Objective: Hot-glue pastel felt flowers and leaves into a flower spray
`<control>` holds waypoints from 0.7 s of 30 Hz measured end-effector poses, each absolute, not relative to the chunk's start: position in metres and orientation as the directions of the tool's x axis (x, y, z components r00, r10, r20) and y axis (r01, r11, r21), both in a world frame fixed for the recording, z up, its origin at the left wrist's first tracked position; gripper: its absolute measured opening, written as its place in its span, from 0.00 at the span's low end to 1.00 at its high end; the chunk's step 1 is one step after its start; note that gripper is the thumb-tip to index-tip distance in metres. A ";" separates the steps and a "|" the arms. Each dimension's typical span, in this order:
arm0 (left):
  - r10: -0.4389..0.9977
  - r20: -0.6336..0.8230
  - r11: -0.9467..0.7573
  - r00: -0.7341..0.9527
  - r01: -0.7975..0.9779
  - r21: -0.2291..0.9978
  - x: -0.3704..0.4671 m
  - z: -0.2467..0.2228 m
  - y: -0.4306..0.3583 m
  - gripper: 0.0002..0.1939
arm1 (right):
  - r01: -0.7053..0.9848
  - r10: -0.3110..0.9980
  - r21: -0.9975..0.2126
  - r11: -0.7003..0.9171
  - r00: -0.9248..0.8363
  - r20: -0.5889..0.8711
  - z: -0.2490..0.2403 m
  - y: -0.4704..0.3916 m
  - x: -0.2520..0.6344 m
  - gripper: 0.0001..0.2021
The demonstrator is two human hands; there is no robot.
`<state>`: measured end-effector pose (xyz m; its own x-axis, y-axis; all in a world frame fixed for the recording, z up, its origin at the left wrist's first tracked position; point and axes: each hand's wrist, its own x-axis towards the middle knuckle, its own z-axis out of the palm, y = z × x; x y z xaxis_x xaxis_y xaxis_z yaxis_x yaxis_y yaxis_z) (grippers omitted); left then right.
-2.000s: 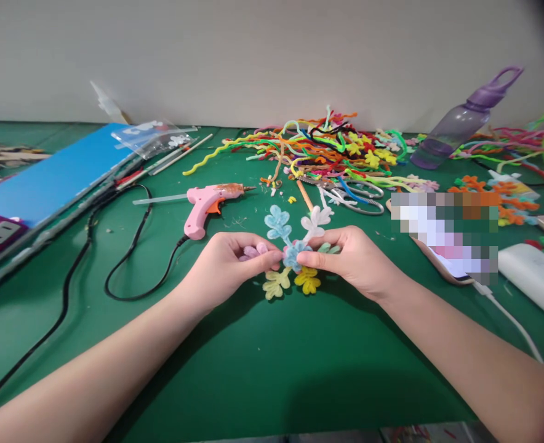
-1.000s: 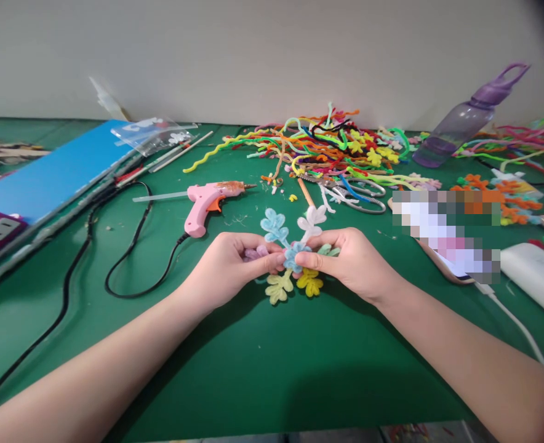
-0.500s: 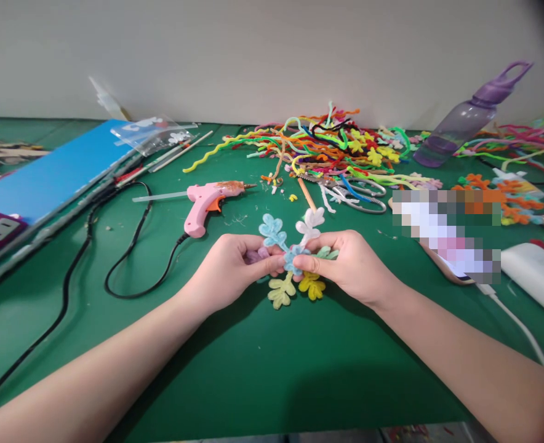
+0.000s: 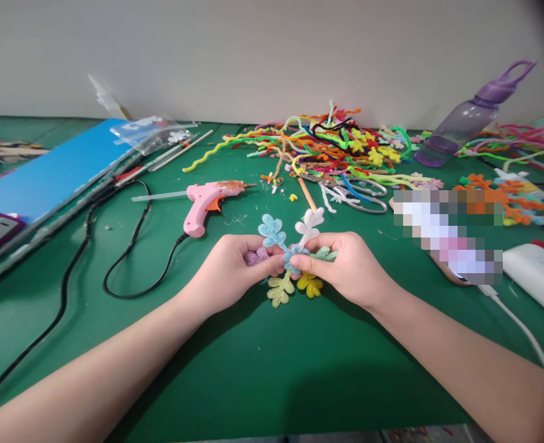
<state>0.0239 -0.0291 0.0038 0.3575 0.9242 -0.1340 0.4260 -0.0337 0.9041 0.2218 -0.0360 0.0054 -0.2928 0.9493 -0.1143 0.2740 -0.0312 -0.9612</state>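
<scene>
Both hands pinch a pipe-cleaner snowflake (image 4: 295, 257) at its blue centre. Its fuzzy leaf-shaped arms fan out in light blue, white, green, yellow, pale yellow and purple. My left hand (image 4: 235, 264) grips the left side of the centre, its thumb on top and the purple arm partly behind its fingers. On the other side my right hand (image 4: 346, 261) presses its thumb onto the centre, the green arm beside its index finger. The fingers beneath are hidden. Left of the hands lies a pink glue gun (image 4: 200, 206) with a clear glue stick in its back.
Behind the hands are a heap of coloured pipe cleaners (image 4: 318, 144) and scissors (image 4: 359, 194). A purple bottle (image 4: 461, 123), a blurred-out phone (image 4: 447, 240) and a white power bank (image 4: 537, 277) are at right. A black cord (image 4: 71, 271) and a blue board (image 4: 64, 166) lie left.
Almost nothing differs. The snowflake and both thumbs have shifted very slightly to the left; the grip stays the same.
</scene>
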 end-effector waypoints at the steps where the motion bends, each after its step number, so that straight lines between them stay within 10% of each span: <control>1: 0.924 -0.133 -0.027 0.358 0.411 0.911 0.024 0.004 -0.029 0.15 | 0.271 0.950 -0.962 -0.030 -0.290 -0.111 0.005 -0.035 0.222 0.08; 10: 0.933 -0.151 0.117 0.327 0.121 0.986 0.022 0.006 -0.028 0.14 | 0.183 0.959 -0.983 -0.029 -0.273 -0.079 0.002 -0.032 0.225 0.11; 21: 0.944 -0.101 0.006 0.314 0.290 0.957 0.021 0.002 -0.029 0.12 | 0.163 0.962 -0.986 -0.046 -0.259 -0.088 0.000 -0.031 0.224 0.11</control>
<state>0.0211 -0.0290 0.0023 0.3142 0.9440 -0.1008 0.2902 0.0056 0.9569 0.2244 -0.0310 0.0002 -0.2592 0.9618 -0.0881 0.1628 -0.0464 -0.9856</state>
